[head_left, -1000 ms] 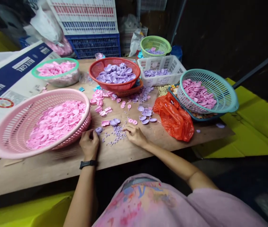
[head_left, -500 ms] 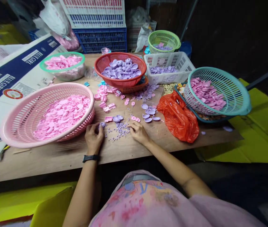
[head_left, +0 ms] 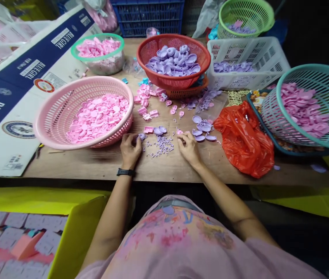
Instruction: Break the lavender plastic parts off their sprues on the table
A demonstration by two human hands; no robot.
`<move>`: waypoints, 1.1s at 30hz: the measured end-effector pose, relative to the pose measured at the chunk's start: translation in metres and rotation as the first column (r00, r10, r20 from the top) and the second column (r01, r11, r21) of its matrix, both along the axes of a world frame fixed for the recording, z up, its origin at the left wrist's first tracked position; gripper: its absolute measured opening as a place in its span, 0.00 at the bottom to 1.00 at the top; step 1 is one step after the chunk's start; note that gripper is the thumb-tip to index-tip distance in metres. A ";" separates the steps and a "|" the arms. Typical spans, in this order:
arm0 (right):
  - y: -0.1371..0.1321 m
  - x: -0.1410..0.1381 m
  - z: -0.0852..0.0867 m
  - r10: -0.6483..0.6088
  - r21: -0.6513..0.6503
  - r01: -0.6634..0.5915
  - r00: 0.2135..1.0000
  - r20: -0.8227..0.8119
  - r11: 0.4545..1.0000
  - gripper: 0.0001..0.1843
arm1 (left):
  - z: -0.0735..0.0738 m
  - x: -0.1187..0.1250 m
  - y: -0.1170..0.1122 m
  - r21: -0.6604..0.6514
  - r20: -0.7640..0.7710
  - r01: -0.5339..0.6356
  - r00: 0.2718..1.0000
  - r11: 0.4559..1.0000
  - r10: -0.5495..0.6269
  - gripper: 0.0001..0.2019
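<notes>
Fingertips of my left hand (head_left: pixel 130 146) are curled together around a small purple plastic piece (head_left: pixel 142 136), pinching it against the wooden tabletop (head_left: pixel 94 166) just in front of the pink basket (head_left: pixel 56 116). A black watch (head_left: pixel 125 172) sits on that wrist. My right hand (head_left: pixel 189 146) rests on the table a little apart from the left, fingers bent and drawn together over something tiny at their tips; I cannot tell what it is or whether I grip it.

Between my hands lies a scatter of small purple bits (head_left: pixel 161 145). Just beyond them sit a pink rectangular piece (head_left: pixel 148 129) and two purple round lids (head_left: pixel 160 130), and further right a small cluster of purple dish-shaped pieces (head_left: pixel 202 128). More pink pieces (head_left: pixel 147 102) are strewn toward the middle of the table.

The pink basket is heaped with pink round parts. Behind it stands a green-rimmed bowl (head_left: pixel 97 40) of pink parts. A red basket (head_left: pixel 173 79), stacked on another one, holds purple lids, and to its right a white rectangular basket (head_left: pixel 251 77) holds more purple pieces, with a green basket (head_left: pixel 245 13) behind it. At my right a teal basket (head_left: pixel 312 116) tilts on a tray, filled with pink parts, and a crumpled orange plastic bag (head_left: pixel 245 143) lies beside it. A blue-and-white cardboard box (head_left: pixel 13 89) lies flat along my left.
</notes>
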State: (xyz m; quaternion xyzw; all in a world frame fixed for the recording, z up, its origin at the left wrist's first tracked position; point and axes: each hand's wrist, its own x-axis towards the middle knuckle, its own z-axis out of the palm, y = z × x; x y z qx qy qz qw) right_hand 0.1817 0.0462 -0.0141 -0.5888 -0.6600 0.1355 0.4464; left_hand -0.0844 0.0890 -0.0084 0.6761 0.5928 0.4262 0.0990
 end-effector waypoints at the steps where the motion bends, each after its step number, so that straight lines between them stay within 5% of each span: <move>1: 0.003 -0.001 0.002 0.039 -0.013 -0.039 0.999 0.024 0.999 0.12 | 0.000 0.000 0.000 -0.001 0.008 -0.002 1.000 1.000 0.002 0.11; 6: 0.018 -0.008 0.006 0.207 -0.082 -0.199 0.973 0.102 0.976 0.14 | 0.000 -0.002 0.002 -0.024 0.051 -0.021 0.998 0.999 0.022 0.12; 16: 0.017 -0.003 0.000 0.278 -0.085 -0.270 0.953 0.116 0.959 0.08 | 0.003 0.002 -0.003 -0.062 -0.010 0.105 0.994 0.993 -0.106 0.15; 27: 0.013 -0.004 0.004 0.157 -0.119 -0.140 0.977 0.146 0.983 0.02 | 0.006 -0.003 0.004 -0.003 -0.273 0.029 0.961 1.000 -0.029 0.15; 33: 0.011 -0.004 0.010 0.130 -0.170 -0.096 0.970 0.203 0.981 0.06 | 0.021 0.006 -0.013 0.035 -0.130 -0.055 0.990 0.998 0.059 0.12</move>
